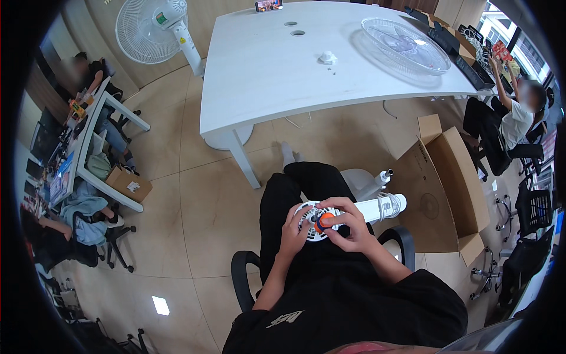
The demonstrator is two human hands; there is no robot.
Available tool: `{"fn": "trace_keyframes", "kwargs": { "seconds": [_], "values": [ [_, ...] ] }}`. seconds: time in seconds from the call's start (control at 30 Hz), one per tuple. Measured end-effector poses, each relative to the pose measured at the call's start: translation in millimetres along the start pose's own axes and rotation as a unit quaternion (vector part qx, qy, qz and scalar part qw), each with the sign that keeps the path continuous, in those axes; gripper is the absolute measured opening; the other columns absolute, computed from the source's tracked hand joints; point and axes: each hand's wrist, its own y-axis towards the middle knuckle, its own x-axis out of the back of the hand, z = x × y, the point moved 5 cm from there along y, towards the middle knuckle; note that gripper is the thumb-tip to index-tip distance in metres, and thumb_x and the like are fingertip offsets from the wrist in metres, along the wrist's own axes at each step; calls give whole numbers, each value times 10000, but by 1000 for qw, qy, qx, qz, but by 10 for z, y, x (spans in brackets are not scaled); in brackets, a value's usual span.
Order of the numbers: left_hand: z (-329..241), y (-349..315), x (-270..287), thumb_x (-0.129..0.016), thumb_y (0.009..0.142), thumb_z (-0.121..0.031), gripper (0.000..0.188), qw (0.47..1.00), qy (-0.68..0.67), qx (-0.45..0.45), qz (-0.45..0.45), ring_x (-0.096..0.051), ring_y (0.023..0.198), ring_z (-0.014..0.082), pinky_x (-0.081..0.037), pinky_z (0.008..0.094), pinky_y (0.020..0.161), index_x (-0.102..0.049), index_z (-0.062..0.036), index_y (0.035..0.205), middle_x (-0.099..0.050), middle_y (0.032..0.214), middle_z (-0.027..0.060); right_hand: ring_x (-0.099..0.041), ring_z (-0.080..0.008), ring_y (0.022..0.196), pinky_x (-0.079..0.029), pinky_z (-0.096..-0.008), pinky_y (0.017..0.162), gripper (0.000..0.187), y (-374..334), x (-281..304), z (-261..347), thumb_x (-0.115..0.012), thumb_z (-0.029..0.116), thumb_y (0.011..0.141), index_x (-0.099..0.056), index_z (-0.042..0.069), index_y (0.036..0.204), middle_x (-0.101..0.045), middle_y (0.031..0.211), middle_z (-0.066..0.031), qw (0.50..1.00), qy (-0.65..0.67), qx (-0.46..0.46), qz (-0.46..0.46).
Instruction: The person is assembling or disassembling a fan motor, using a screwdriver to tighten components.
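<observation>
Above my lap is the white, round, slotted motor head of a fan (305,222), joined to a white neck (368,210) that points right. My left hand (292,233) is closed on the motor head's left rim. My right hand (348,227) pinches a short orange and dark-blue handle (323,222) against the face of the motor head. The handle looks like a screwdriver seen end-on, but its tip is hidden. A bundled white cord (390,206) is wound round the neck's far end. Beyond it rises a white stand tube (372,184) with a dark tip.
A white table (265,76) stands ahead, bearing a clear fan grille (407,46) and a small crumpled white bag (328,57). An assembled white fan (154,29) is left of it. An open cardboard box (439,194) sits on my right. Chair armrests (243,277) flank me; other people sit at both sides.
</observation>
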Motion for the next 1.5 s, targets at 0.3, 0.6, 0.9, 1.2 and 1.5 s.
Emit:
{"fn": "trace_keyframes", "kwargs": {
  "seconds": [0.3, 0.6, 0.9, 1.2, 1.5],
  "values": [
    [-4, -4, -13, -580, 969, -104, 363, 1000, -3, 7, 0, -636, 1245, 396, -521, 431, 1039, -667, -87, 1322, -590, 1402, 184, -662, -357, 1157, -534, -423, 971, 401, -95, -21, -61, -802, -9, 832, -681, 84, 1204, -629, 1274, -202, 999, -21, -37, 12],
    [-62, 18, -11, -581, 930, -37, 398, 1000, -9, -21, 7, -613, 1270, 403, -487, 429, 1082, -661, -65, 1318, -582, 1383, 196, -623, -419, 1284, -503, -453, 1060, 412, -59, 20, -18, -750, -43, 860, -659, 72, 1246, -606, 1413, -255, 998, -4, -58, 35],
    [-144, 134, -98, -562, 993, -127, 339, 999, -5, -25, 44, -645, 1194, 415, -526, 429, 1003, -657, -83, 1316, -584, 1379, 197, -640, -302, 1063, -531, -382, 880, 445, -99, 161, 35, -869, 36, 774, -690, 87, 1179, -598, 1202, -152, 993, -88, -52, -60],
    [-181, 158, -176, -557, 1003, -139, 332, 997, 7, -46, 69, -655, 1186, 407, -536, 436, 991, -660, -90, 1315, -587, 1383, 188, -639, -362, 1236, -534, -420, 999, 532, -163, 278, 175, -774, -43, 828, -660, 61, 1337, -626, 1363, -194, 992, -99, -63, -35],
    [-215, 162, -160, -560, 1011, -154, 321, 997, 0, -37, 70, -653, 1191, 400, -539, 433, 984, -665, -96, 1308, -591, 1375, 178, -655, -355, 1166, -537, -407, 967, 413, -167, 288, 170, -772, -23, 821, -701, 72, 1217, -626, 1291, -196, 989, -109, -27, -97]
  ]
}}
